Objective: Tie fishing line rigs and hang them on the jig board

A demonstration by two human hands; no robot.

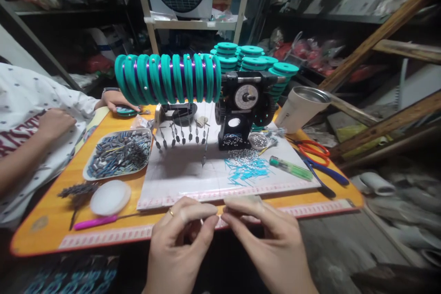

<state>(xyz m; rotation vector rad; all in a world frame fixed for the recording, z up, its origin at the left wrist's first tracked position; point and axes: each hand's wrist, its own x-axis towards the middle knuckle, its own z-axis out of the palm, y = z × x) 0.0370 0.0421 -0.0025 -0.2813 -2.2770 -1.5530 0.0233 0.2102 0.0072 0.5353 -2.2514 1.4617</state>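
My left hand [186, 234] and my right hand [268, 234] face each other at the table's near edge, fingertips almost meeting. Each has thumb and forefinger pinched together. What they hold is too small to make out; a tiny pale bit shows by the left thumb. Beyond them lies a white board [186, 179] bearing thin blue pieces [246, 172] and a heap of small silver beads [241, 155]. A row of teal spools [168, 78] wound with purple line sits on a black winder [246, 101]. Several small dark weights [184, 140] hang below on threads.
A tray of grey pieces [120, 154], a white lid [110, 197] and a pink-handled tool [96, 223] lie left. To the right are a green cutter [291, 167], red-handled scissors [315, 151], blue-handled pliers [325, 171] and a cup [299, 108]. Another person's hand [119, 98] rests at back left.
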